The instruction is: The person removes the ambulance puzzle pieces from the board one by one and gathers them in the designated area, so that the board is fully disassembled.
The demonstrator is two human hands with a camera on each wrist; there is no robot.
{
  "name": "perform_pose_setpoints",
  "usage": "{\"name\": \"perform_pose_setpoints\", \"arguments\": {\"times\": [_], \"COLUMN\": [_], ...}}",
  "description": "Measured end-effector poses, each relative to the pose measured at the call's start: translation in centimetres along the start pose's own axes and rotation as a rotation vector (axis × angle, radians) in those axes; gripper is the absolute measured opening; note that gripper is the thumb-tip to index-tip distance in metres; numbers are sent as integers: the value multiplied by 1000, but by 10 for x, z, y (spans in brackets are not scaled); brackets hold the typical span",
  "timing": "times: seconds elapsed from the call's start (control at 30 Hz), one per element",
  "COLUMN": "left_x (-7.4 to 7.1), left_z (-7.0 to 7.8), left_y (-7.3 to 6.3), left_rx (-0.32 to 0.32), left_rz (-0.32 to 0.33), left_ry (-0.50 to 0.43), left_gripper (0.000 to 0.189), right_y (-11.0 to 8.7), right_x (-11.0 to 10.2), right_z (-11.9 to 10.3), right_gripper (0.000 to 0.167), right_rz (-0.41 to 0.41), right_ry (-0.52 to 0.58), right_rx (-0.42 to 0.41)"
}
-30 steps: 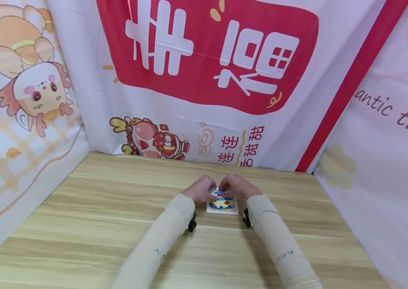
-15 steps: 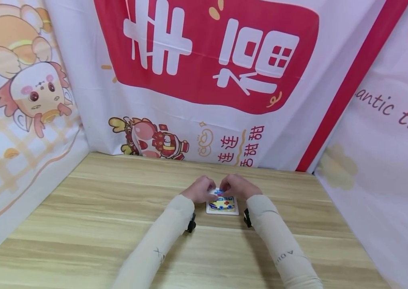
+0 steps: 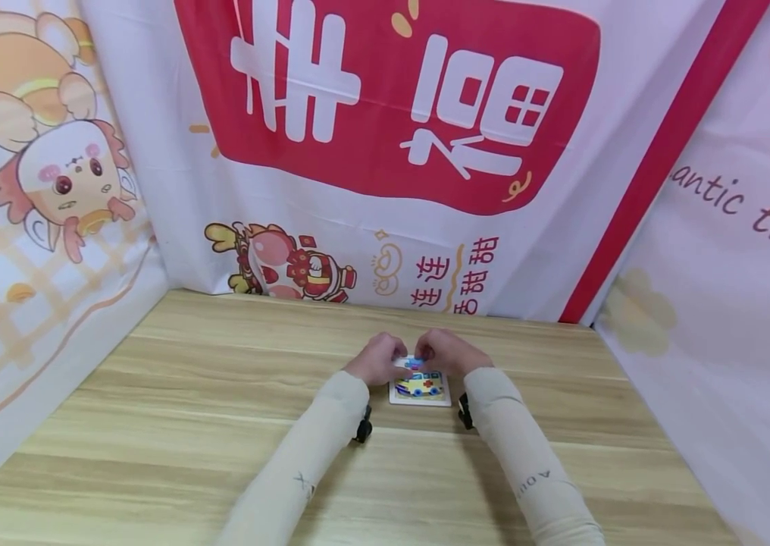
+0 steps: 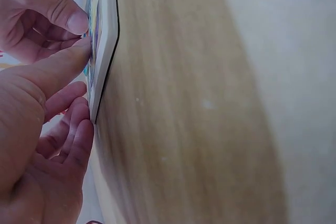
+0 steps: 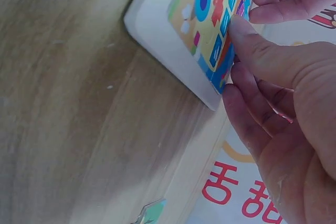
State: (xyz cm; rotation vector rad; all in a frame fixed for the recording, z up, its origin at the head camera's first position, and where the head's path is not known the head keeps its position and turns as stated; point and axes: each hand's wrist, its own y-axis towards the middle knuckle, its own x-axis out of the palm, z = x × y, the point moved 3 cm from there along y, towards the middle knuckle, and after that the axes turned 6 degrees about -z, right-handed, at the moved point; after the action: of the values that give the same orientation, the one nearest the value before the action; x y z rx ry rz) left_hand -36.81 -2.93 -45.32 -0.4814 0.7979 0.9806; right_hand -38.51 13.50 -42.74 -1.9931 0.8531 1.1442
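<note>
Partly closed, the left hand [image 3: 380, 359] and right hand [image 3: 451, 353] hold the puzzle [image 3: 419, 390], thumbs on its picture, fingers at its border. It lies nearest the table's [image 3: 187, 394] far edge.

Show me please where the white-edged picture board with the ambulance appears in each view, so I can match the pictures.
Head: the picture board is below the centre, slightly to the right.
Left wrist: upper left, seen nearly edge-on, cut off by the top edge.
Right wrist: upper middle, tilted, its colours showing, also cut off at the top.
Shared landmark: the wood-grain table, visible beside the board in all three.
</note>
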Motion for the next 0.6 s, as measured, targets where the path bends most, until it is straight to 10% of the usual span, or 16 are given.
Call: {"name": "perform_pose_setpoints", "arguments": {"times": [0.6], "left_x": [0], "left_z": [4], "left_y": [-3], "left_rx": [-37], "left_rz": [-2], "left_ry": [-2], "left_gripper": [37], "right_y": [-5], "right_x": [5], "right_z": [19], "right_gripper": [18], "right_rz": [72], "right_ry": [107], "right_rx": [-39]}}
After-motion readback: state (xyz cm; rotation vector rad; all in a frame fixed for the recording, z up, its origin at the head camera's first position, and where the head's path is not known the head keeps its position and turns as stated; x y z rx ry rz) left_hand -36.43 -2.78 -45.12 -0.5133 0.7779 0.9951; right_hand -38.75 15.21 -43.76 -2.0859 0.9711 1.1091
